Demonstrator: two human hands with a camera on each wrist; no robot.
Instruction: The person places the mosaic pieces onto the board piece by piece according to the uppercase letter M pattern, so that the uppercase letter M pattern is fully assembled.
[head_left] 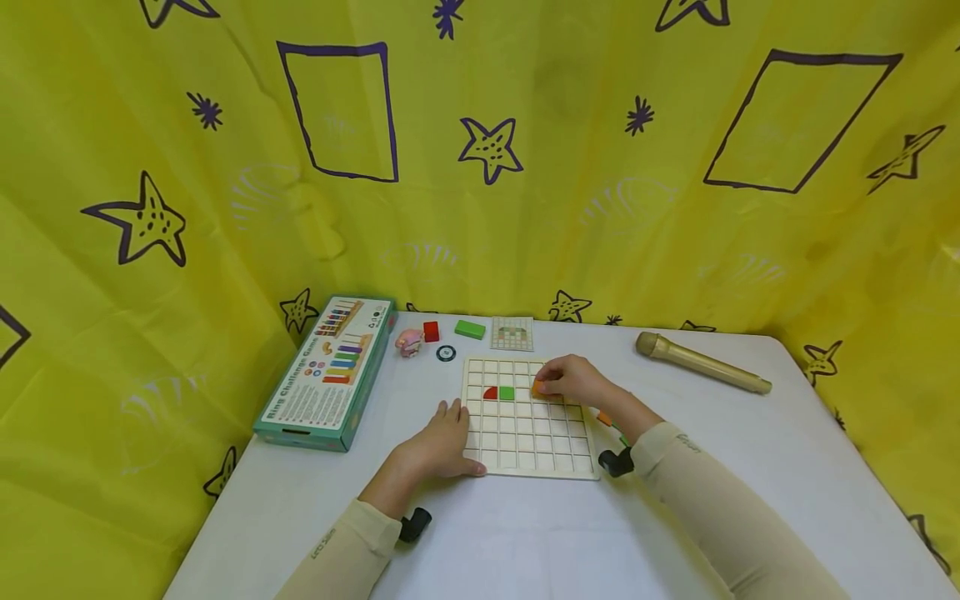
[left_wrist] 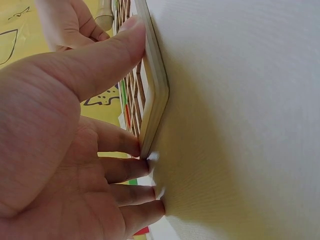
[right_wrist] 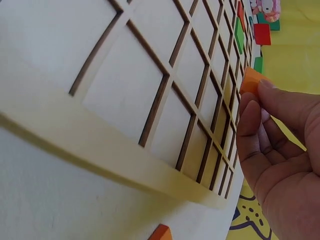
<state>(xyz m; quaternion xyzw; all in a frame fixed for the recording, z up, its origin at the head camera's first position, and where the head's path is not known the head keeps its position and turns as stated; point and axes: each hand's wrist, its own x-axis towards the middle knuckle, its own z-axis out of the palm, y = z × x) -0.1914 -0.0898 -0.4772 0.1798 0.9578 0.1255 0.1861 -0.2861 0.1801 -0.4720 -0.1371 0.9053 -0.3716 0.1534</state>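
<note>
right hand (head_left: 576, 381), right of centre in the head view: thumb and fingers pinch an orange piece (head_left: 536, 389) at the grid board (head_left: 525, 459), which lies lower centre. left hand (head_left: 441, 443), lower left of centre: fingers extended, touching the board's edge. red piece (head_left: 491, 393) and green square (head_left: 507, 393): side by side on the grid, near mid-frame.

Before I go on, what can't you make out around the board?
Held orange piece: full outline, partly covered by the right hand, head and right wrist views.
Card behind the board: printed details too small, head view.
Loose orange piece: cut off by lower edge, right wrist view.
</note>
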